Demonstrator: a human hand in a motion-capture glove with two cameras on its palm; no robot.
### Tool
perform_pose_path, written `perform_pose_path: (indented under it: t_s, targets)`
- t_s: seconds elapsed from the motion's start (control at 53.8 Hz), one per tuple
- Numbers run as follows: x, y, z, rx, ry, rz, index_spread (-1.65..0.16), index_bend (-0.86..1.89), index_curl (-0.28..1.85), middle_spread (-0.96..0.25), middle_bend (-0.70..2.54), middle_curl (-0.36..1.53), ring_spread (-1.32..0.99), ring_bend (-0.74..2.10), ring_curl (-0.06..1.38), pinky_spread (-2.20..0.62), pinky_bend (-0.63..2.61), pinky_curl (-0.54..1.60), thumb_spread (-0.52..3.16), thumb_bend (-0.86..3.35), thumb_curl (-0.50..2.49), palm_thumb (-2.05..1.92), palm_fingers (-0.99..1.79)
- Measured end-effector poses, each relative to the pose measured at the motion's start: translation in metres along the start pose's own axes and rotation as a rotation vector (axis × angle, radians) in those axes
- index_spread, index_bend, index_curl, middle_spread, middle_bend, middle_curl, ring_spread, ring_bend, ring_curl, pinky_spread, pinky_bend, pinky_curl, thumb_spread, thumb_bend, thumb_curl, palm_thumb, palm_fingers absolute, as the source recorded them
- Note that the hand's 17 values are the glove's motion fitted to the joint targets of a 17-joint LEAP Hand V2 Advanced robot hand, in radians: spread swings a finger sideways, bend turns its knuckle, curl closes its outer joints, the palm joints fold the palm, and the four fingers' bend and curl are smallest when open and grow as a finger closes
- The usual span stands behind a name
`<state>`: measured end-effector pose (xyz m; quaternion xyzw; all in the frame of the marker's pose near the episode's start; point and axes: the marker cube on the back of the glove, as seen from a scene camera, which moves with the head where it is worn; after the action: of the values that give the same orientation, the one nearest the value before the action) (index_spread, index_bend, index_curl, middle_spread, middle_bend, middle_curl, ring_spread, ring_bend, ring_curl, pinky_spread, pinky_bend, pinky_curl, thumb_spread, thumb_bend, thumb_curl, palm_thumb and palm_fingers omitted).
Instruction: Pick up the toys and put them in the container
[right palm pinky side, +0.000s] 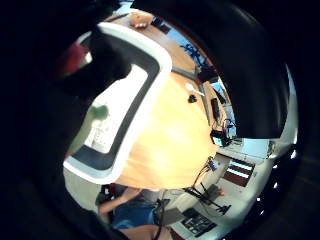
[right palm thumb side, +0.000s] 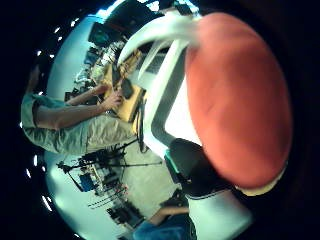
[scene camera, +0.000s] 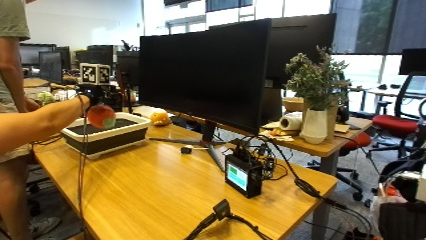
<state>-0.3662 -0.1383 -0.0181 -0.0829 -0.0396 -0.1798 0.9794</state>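
While monitors crowd the wooden bench (scene camera: 153, 185), the right hand (scene camera: 93, 97) holds a red toy (scene camera: 101, 115) over the container (scene camera: 106, 133).

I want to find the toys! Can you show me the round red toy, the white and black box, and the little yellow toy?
Round red toy (scene camera: 101, 115), outside view, its red middle.
White and black rectangular container (scene camera: 100, 140), outside view, its dark front wall.
Small yellow toy (scene camera: 159, 118), outside view, its body, on the table behind the container.
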Motion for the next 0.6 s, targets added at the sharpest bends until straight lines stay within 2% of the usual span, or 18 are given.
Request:
perform_pose_path:
  t_s: [0.019,0.037,0.056,0.167,0.279,0.372,0.465,0.595]
  targets:
    - [0.0,0.0,0.001,-0.004,-0.002,0.003,-0.32,0.1,0.1,-0.36,0.21,0.81,-0.31,1.01,0.53,-0.27,1.39,0.43,1.24,-0.02,0.58,0.23,0.33]
    - [0.0,0.0,0.003,-0.011,-0.004,0.005,-0.31,0.14,0.11,-0.28,0.06,0.73,-0.22,0.7,0.37,-0.18,1.36,0.38,1.2,-0.09,0.55,0.13,-0.18]
    - [0.001,0.001,0.005,-0.02,-0.005,0.006,-0.31,0.16,0.14,-0.25,0.08,0.73,-0.19,0.69,0.4,-0.15,1.38,0.41,1.2,-0.08,0.54,0.1,-0.21]
    - [-0.003,-0.005,0.009,-0.017,0.009,-0.011,-0.3,0.13,0.16,-0.12,0.1,0.64,-0.1,0.59,0.35,-0.07,1.37,0.39,1.16,-0.05,0.49,0.03,-0.2]
    - [0.004,0.005,0.005,-0.005,0.011,-0.001,-0.29,0.11,0.16,-0.05,0.12,0.57,-0.05,0.57,0.33,-0.02,1.36,0.37,1.14,-0.03,0.46,0.01,-0.19]
    - [0.015,0.018,0.0,-0.007,0.027,0.002,-0.29,0.11,0.17,-0.02,0.13,0.52,-0.03,0.56,0.33,0.0,1.33,0.36,1.13,-0.03,0.44,0.01,-0.18]
    - [0.005,0.007,-0.003,0.015,0.033,-0.017,-0.29,0.11,0.17,-0.01,0.14,0.48,-0.02,0.56,0.32,0.02,1.3,0.35,1.12,-0.02,0.43,0.01,-0.18]
    - [0.023,0.028,-0.006,0.014,0.025,-0.004,-0.29,0.1,0.17,0.0,0.15,0.44,-0.01,0.56,0.32,0.03,1.27,0.34,1.11,-0.02,0.41,0.01,-0.17]
